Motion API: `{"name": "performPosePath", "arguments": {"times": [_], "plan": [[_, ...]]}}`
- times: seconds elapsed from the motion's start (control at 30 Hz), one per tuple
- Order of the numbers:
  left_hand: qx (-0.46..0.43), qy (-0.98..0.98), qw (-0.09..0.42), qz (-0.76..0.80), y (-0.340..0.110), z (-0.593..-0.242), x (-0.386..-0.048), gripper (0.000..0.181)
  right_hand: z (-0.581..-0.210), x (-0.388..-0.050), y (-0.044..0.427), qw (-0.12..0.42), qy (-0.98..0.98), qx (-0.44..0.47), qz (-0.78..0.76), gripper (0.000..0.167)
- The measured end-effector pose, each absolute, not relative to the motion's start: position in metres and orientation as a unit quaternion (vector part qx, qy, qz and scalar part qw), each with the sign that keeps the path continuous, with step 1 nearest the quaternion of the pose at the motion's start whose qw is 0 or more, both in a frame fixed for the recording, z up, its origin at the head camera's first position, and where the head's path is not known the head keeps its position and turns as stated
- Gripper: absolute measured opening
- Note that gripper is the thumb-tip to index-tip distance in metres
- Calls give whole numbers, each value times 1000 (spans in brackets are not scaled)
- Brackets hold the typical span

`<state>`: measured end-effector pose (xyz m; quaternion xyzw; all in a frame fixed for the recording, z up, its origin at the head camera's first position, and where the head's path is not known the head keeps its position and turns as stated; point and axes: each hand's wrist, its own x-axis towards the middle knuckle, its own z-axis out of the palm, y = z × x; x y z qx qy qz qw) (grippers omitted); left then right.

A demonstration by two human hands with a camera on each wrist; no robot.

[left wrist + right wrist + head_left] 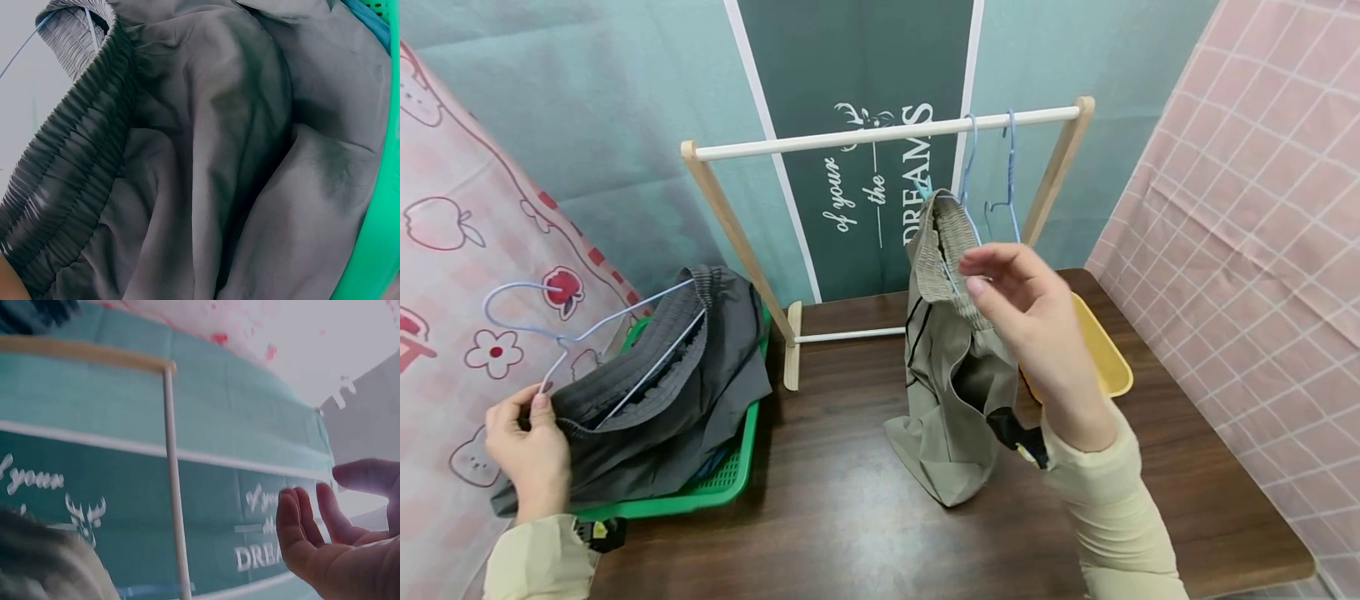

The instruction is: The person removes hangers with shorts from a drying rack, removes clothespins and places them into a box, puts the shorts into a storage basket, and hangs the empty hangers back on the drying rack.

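Observation:
Dark grey elastic-waist trousers [722,358] lie across the green basket [747,450] at the left. A light blue clothes hanger [613,312] sits in their waistband, its hook sticking out to the left. My left hand [529,446] pinches the lower end of this hanger at the waistband edge. Khaki trousers [951,417] hang from the rack on another blue hanger [967,158], their legs reaching the table. My right hand [1030,312] is in front of their waistband with loosely bent fingers, and the right wrist view shows nothing between those fingers [299,531].
The rack has a white rail [850,139] and wooden posts. An unused blue hanger [1011,175] hangs near its right end. Behind my right hand a yellow tray [1108,358] stands on the brown table [827,467]. A pink tiled wall [1270,250] borders the right side.

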<state>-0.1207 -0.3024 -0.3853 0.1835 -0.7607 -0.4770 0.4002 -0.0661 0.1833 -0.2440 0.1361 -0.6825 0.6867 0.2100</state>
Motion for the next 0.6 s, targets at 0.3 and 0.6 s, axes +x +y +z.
{"name": "performPosePath", "arguments": {"times": [0.3, 0.6], "plan": [[195, -743, 416, -487, -308, -389, -122, 27, -269, -77, 139, 129, -759, 135, 624, 28], [220, -725, 440, -482, -302, -381, -119, 39, -310, -116, 112, 100, -776, 121, 610, 31]]}}
